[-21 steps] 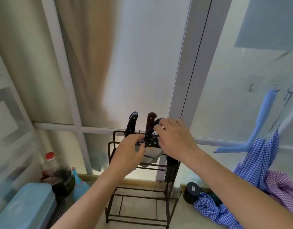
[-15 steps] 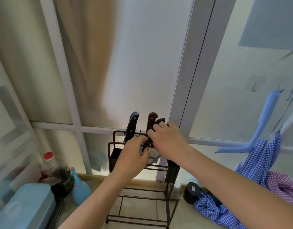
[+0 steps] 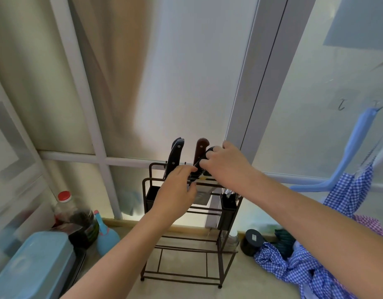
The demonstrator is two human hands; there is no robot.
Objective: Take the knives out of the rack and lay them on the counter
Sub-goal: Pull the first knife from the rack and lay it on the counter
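A dark wire knife rack (image 3: 226,242) stands on the beige counter (image 3: 240,285) against the frosted window. A black-handled knife (image 3: 175,156) sticks up at the rack's left, a brown-handled knife (image 3: 201,148) beside it. My right hand (image 3: 224,165) is closed around a black knife handle (image 3: 209,151) at the rack's top right. My left hand (image 3: 177,190) pinches the rack's top rail, in front of a wide steel blade (image 3: 202,196) that hangs below. Part of that blade is hidden by my fingers.
A light blue lidded box (image 3: 33,266) sits at the left, with a red-capped bottle (image 3: 64,203), a dark jar and a blue spray bottle (image 3: 106,238) behind it. A black cylinder (image 3: 252,242) and blue checked cloth (image 3: 298,268) lie to the right.
My right hand has slid left along the rack top and closed more tightly on the black handle. My left hand has stayed on the rail.
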